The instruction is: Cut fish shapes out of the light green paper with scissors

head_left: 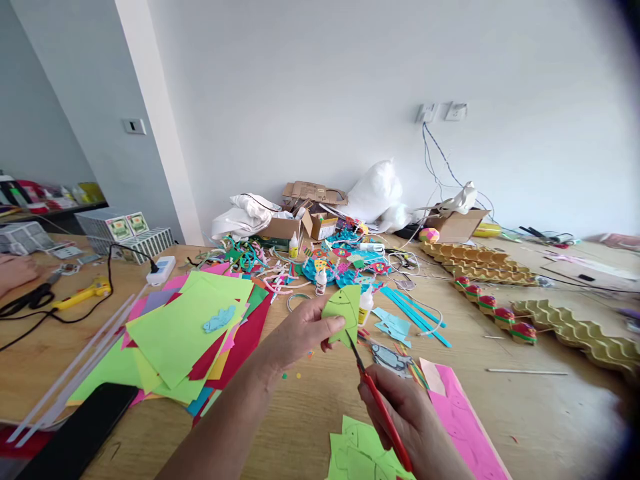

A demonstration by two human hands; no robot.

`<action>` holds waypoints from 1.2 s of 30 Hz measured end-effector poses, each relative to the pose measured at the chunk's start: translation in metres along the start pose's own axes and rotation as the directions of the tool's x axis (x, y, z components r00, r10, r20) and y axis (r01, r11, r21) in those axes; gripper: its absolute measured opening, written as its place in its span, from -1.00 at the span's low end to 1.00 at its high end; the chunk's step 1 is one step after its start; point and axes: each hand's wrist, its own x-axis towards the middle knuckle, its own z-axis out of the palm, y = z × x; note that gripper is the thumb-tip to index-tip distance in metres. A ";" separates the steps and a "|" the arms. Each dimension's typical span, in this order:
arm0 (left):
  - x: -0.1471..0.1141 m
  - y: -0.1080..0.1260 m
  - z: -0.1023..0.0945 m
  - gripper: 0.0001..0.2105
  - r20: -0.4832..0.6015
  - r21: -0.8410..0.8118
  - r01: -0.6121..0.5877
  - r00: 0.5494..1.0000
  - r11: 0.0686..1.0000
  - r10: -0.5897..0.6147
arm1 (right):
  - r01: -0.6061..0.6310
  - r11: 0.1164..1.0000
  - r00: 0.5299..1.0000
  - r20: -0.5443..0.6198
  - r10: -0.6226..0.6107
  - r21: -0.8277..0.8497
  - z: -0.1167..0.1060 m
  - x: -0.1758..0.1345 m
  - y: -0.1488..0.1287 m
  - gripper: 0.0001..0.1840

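Between the thumb and fingers of my left hand (307,330) is a piece of green paper (345,303) with a fish drawn on it. My right hand (400,400) grips red-handled scissors (383,403), whose blade tips meet the lower edge of that paper. How far apart the blades are I cannot make out. Below my hands lie more green sheets (357,443) with drawn outlines. Right of them is a pink sheet (463,420) with faint drawings. A blue-grey fish cutout (393,360) rests just beyond my right hand.
At left, a stack of coloured paper (175,333) carries a small blue fish (219,320); a black phone (80,433) lies nearer. Glue bottles (366,307) and craft pieces (340,260) crowd the middle. Egg cartons (575,330) stand at right. Another person's hand (17,273) shows far left.
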 end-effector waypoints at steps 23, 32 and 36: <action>0.003 0.000 0.018 -0.89 -0.172 -0.252 -0.032 0.985 0.967 -0.012 | -0.013 0.899 1.000 0.021 0.004 0.438 0.019 -0.003 -0.017 -0.61; 0.003 -0.006 0.017 -0.86 -0.142 -0.345 0.038 0.986 0.938 -0.093 | 0.124 0.859 0.992 -0.093 -0.089 0.497 0.017 0.003 -0.014 -0.58; 0.003 -0.006 0.015 -0.85 -0.097 -0.321 0.082 0.988 0.944 -0.118 | 0.161 0.854 0.986 -0.122 -0.116 0.495 0.014 0.005 -0.014 -0.59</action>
